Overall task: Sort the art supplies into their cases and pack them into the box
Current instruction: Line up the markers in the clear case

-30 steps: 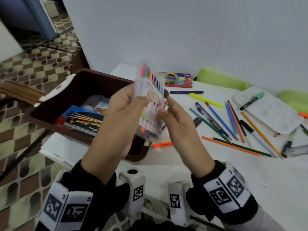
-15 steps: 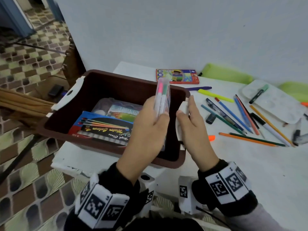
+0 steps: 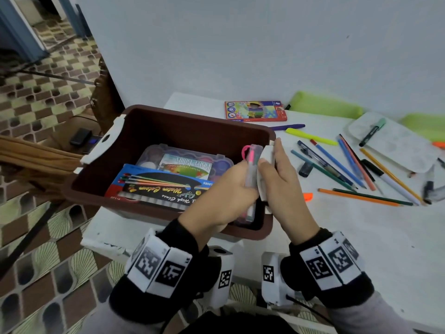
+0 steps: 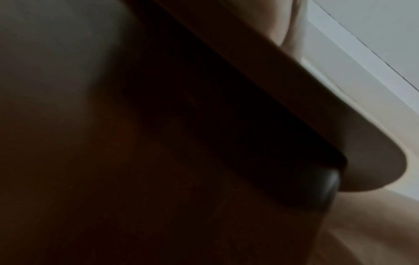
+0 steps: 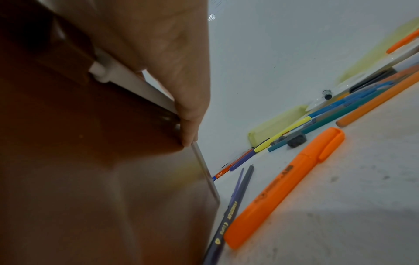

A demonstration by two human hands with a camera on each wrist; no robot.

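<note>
The clear marker case [image 3: 251, 169] stands on edge inside the right end of the brown box [image 3: 192, 116], gripped by my left hand [image 3: 231, 186]. My right hand [image 3: 274, 162] holds the box's white right handle [image 3: 266, 153], thumb inside and fingers along the outside. The right wrist view shows the right hand [image 5: 172, 53] lying over that handle [image 5: 136, 86] on the box wall [image 5: 79, 125]. The left wrist view is dark and blurred. A blue water colour box [image 3: 159, 186] and a poster paint case [image 3: 185, 162] lie in the box.
Several loose pens and pencils [image 3: 349, 169] are scattered on the white table right of the box, with an orange highlighter [image 5: 283, 188] closest. A red pencil box [image 3: 255, 110], two green cases [image 3: 325, 104] and a white palette [image 3: 395, 145] lie farther back. The table's edge and tiled floor are left.
The marker case, held up flat between both hands, has turned on edge and come down into the box in my left hand. My right hand has let go and taken the box's handle.
</note>
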